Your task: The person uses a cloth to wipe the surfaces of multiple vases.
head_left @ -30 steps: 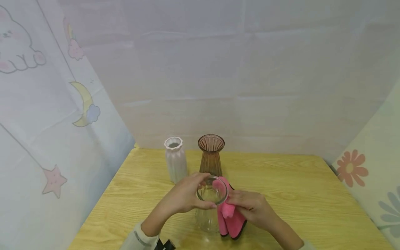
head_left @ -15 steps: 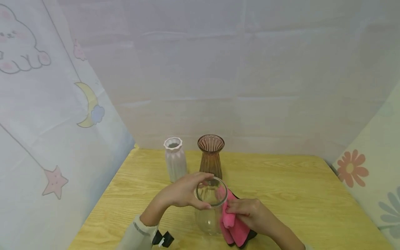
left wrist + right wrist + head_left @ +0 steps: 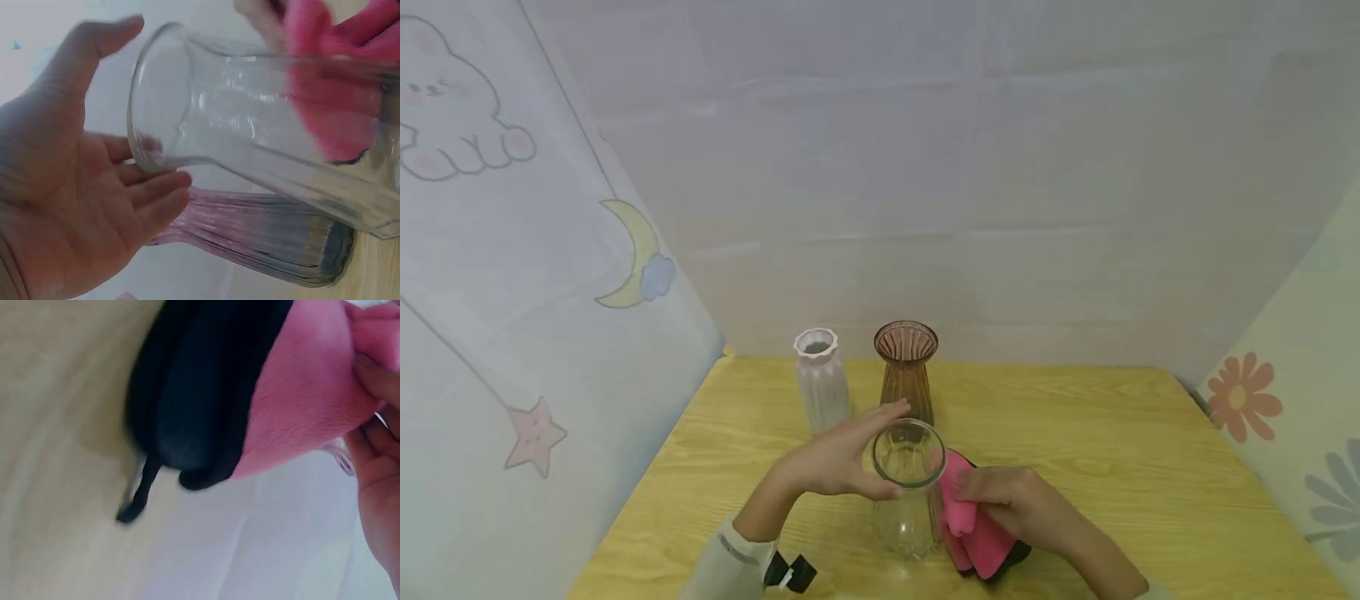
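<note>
A clear glass vase (image 3: 907,525) stands upright on the table in front of me. My left hand (image 3: 844,454) is spread around its rim; in the left wrist view the thumb stands off the glass and the other fingers (image 3: 159,199) lie by the rim, whether touching I cannot tell. Between thumb and fingers, my right hand (image 3: 1026,504) pinches a pink cleaning cloth (image 3: 981,542) with black edging, against or close beside the vase's right side. The black edge and a hanging loop (image 3: 140,494) show in the right wrist view.
Behind the clear vase stands a brownish-pink ribbed glass vase (image 3: 906,375). A white fluted vase (image 3: 822,387) is to its left. The wooden table (image 3: 1097,442) meets pale hangings at the back and sides.
The left fingers have loosened from the rim and straightened. My right hand has drawn the cloth slightly right and down along the glass. The vases at the back stay put.
</note>
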A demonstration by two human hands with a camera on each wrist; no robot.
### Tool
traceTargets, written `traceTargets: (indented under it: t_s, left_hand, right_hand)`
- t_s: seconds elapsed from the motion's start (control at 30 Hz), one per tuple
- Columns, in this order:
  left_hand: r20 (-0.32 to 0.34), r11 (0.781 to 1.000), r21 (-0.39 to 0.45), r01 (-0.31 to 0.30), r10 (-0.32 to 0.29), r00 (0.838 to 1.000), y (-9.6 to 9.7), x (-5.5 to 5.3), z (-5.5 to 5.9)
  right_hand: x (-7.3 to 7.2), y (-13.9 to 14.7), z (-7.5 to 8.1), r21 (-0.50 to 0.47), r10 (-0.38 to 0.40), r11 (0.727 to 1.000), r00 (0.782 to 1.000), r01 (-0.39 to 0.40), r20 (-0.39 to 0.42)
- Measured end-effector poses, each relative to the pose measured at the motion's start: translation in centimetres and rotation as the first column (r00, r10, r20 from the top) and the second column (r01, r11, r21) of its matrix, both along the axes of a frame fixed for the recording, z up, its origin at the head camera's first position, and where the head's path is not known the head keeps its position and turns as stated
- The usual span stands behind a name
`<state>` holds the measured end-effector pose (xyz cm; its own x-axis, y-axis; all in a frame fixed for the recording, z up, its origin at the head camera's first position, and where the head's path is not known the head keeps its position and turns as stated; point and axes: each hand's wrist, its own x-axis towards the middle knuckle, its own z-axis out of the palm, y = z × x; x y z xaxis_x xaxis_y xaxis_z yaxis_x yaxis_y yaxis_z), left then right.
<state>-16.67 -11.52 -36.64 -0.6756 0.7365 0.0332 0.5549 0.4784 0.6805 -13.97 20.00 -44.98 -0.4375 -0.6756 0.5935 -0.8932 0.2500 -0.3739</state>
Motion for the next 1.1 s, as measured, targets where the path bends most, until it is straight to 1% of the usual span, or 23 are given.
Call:
traceTargets:
  t_s: [0.07,0.1,0.17,0.23,0.3,0.43,0.6,0.7,0.77,0.87,1.0,1.1]
  left_hand:
    - [-0.003,0.997,0.023,-0.068,0.068,0.998,0.0,0.8,0.1]
    - [0.006,0.994,0.039,-0.103,0.103,0.995,0.1,1.2,0.2]
    - [0.008,0.984,0.050,-0.168,0.168,0.986,0.3,2.0,0.4]
    - [0.001,0.975,0.039,-0.221,0.221,0.975,0.6,2.6,0.5]
    - [-0.014,0.968,0.018,-0.252,0.252,0.968,1.0,3.0,0.5]
    - [-0.068,0.959,-0.021,-0.283,0.281,0.957,1.8,3.3,0.3]
    - [-0.128,0.954,-0.043,-0.298,0.291,0.948,2.2,3.1,0.1]
    - [-0.142,0.956,-0.055,-0.288,0.278,0.950,2.1,2.9,0.1]
    - [-0.137,0.959,-0.058,-0.276,0.266,0.954,2.1,2.6,0.1]
    - [-0.113,0.967,-0.053,-0.249,0.242,0.964,1.9,2.4,0.2]
    - [-0.077,0.977,-0.044,-0.209,0.206,0.976,1.6,2.0,0.2]
    - [-0.055,0.984,-0.042,-0.172,0.169,0.984,1.4,1.6,0.3]
  right_hand:
    - [-0.2,0.2,0.5,-0.096,-0.013,0.995,0.998,0.008,-0.054]
    - [-0.3,0.2,0.7,-0.144,-0.019,0.990,0.997,0.008,-0.076]
    - [-0.5,0.1,1.1,-0.220,-0.043,0.975,0.990,0.013,-0.133]
    - [-0.7,-0.2,1.3,-0.270,-0.053,0.963,0.984,0.006,-0.170]
    - [-0.7,-0.5,1.5,-0.291,-0.049,0.957,0.984,-0.003,-0.170]
    - [-0.8,-0.9,1.4,-0.298,-0.046,0.954,0.987,-0.003,-0.156]
    - [-0.8,-1.4,1.1,-0.309,-0.021,0.951,0.993,-0.017,-0.119]
    - [-0.9,-1.7,0.8,-0.321,0.000,0.947,0.994,-0.035,-0.108]
    - [-1.0,-1.9,0.5,-0.324,0.010,0.945,0.994,-0.046,-0.111]
    - [-0.9,-2.2,0.2,-0.300,0.032,0.952,0.994,-0.063,-0.107]
    - [-0.7,-2.3,0.0,-0.243,0.055,0.967,0.996,-0.069,-0.063]
    - [-0.4,-2.1,-0.2,-0.186,0.041,0.982,0.999,-0.045,-0.025]
